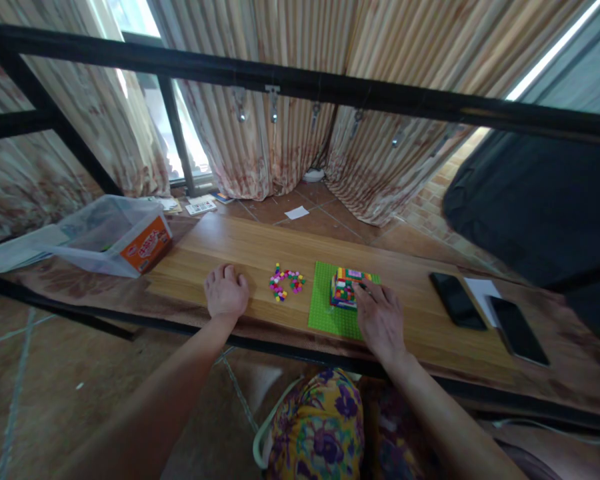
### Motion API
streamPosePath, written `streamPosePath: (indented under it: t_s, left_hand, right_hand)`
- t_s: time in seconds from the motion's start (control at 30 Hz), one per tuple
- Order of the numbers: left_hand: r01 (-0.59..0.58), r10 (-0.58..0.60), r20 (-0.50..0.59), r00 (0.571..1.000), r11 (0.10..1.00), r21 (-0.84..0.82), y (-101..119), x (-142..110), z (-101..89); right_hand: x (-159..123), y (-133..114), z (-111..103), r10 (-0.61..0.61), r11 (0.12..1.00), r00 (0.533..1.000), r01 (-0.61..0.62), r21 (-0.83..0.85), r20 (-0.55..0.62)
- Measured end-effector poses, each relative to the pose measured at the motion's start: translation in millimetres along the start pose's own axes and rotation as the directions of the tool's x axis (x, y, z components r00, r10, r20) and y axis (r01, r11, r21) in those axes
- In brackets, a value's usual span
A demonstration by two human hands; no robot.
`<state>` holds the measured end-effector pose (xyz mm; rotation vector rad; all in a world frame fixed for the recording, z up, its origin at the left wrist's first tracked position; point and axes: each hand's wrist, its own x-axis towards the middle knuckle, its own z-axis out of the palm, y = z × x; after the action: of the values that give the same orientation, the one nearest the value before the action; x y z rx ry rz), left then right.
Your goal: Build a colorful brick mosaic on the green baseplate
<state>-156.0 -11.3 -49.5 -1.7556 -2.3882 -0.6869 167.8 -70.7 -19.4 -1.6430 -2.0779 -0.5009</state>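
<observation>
My left hand (227, 291) lies palm down on the wooden board (240, 237), its fingers a little apart and nothing in them. To its right is a loose pile of small coloured toy bricks (275, 281). A bright green baseplate (321, 307) lies farther right, carrying a small block-built model (344, 290) of many colours. My right hand (380, 313) is over the model's right side, fingers drawn together at its top. Something small and dark shows at the fingertips, too small to name. The hand hides part of the model and the plate.
Two dark phones (457, 300) (519, 330) lie at the right, with white paper (483, 297) between them. A clear plastic bin (115, 233) with an orange label stands at the left. A black metal bar (300, 79) crosses above the table, before striped curtains (280, 147).
</observation>
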Motion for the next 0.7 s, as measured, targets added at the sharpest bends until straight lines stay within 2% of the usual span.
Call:
streamPosePath:
  t_s: [0.13, 0.27, 0.33, 0.4, 0.5, 0.57, 0.7]
  left_hand:
    - [-0.001, 0.001, -0.003, 1.000, 1.000, -0.013, 0, 0, 1.3]
    - [0.001, -0.001, -0.001, 1.000, 1.000, -0.020, 0, -1, 1.5]
    - [-0.002, 0.002, 0.004, 1.000, 1.000, -0.019, 1, -2, 0.8]
    - [-0.003, 0.004, 0.011, 1.000, 1.000, -0.016, 1, -2, 0.1]
    - [-0.004, 0.004, 0.011, 1.000, 1.000, -0.011, 2, -3, -0.2]
    - [-0.006, 0.006, 0.006, 1.000, 1.000, -0.007, 1, -3, 0.0]
    - [-0.007, 0.007, 0.004, 1.000, 1.000, -0.012, 1, -3, 0.8]
  right_hand:
    - [-1, 0, -5, 0.067, 0.992, 0.987, -0.050, 0.119, -0.144]
    - [-6, -25, -11, 0.152, 0.948, 0.962, -0.076, 0.308, -0.228]
    - [-11, -46, -9, 0.135, 0.910, 0.972, -0.044, 0.413, -0.195]
    - [-17, -69, -1, 0.076, 0.868, 0.994, -0.025, 0.496, -0.083]
    - [-17, -94, 18, 0.041, 0.826, 0.994, -0.092, 0.557, 0.103]
    - [-10, -104, 30, 0.055, 0.817, 0.985, -0.137, 0.561, 0.161]
    - [16, -108, 46, 0.055, 0.832, 0.980, -0.152, 0.533, 0.194]
